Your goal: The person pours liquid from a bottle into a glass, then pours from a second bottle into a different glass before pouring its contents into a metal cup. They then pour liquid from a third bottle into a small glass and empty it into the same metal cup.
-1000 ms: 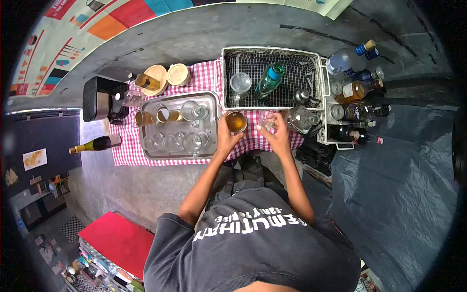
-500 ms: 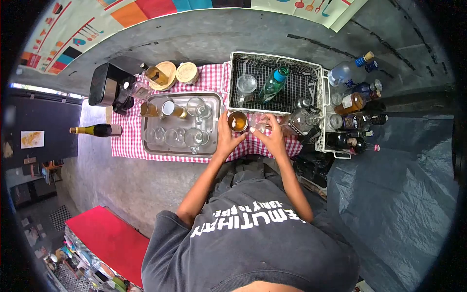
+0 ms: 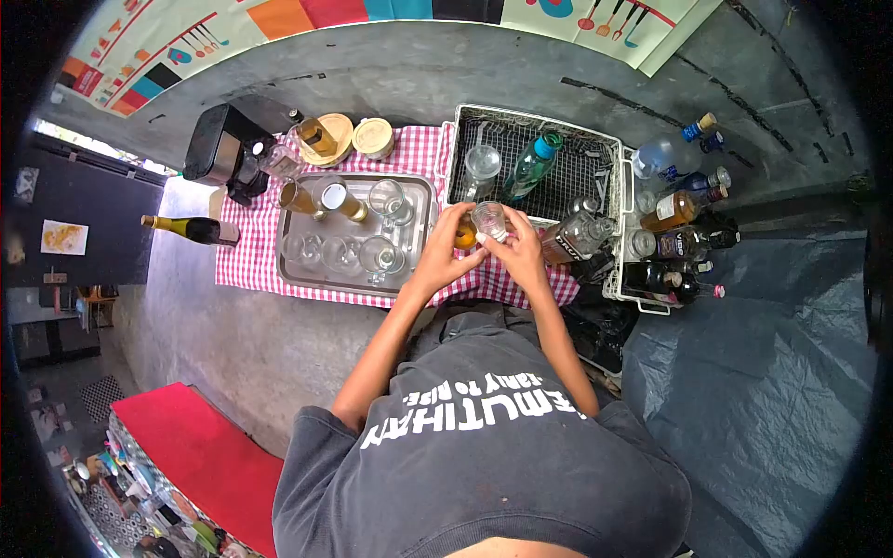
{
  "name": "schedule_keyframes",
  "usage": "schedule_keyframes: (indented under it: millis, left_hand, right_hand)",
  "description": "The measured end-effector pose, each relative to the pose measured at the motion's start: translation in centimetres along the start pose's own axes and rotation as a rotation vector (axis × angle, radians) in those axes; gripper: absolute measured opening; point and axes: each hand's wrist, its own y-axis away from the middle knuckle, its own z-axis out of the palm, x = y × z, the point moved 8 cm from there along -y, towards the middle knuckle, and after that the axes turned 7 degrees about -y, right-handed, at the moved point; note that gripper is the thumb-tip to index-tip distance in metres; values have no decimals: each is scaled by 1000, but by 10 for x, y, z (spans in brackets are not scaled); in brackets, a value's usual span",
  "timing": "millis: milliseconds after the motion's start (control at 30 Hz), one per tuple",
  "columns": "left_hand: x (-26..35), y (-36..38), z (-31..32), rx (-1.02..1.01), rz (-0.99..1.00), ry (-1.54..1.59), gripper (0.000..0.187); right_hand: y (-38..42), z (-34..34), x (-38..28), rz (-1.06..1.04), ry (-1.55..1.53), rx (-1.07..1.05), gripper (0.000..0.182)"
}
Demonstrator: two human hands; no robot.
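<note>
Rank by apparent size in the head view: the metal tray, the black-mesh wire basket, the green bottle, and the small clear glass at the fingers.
Metal tray and wire basket: too close to rank
Green bottle
Clear glass

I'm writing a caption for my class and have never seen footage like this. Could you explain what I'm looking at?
There is no machine here: these are a person's bare hands, seen by a camera worn on that person's head. Every picture comes from that camera, looking forward and down, so the dark shirt at the bottom is the wearer's.

Ahead is a surface with a red-and-white checked cloth. On it is a metal tray carrying several glasses, two of them with amber contents. To its right, a white wire crate holds a green bottle and a clear mug.

The left hand is around an amber drink, partly hidden. The right hand holds a small clear glass; I can't tell whether the left touches it too.
</note>
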Motion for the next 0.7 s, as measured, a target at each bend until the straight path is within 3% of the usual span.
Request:
schedule_keyframes:
  millis: [33,67,167,233,333,433,700]
  left_hand:
    - [5,-4,0,-4,51,-9,66]
    - [-1,-6,3,-51,-39,34,64]
    - [-12,-15,8,-93,-63,65,60]
    - [-5,-23,1,-39,-44,111,55]
    - [-14,-31,6,-100,-220,312,50]
    - [-14,-40,9,-114,-236,527,48]
    - [-22,-43,6,-36,-276,610,48]
  right_hand:
    - [-2,2,-2,-10,-12,-21,55]
    - [-4,3,-5,-19,-24,-41,55]
    - [-7,5,-17,32,-119,-9,56]
    - [-13,5,-20,18,-180,-18,56]
    - [-22,5,-34,-2,-187,-47,53]
    - [-32,4,-38,6,-156,-75,51]
    - [-42,-5,-44,21,-243,-66,43]
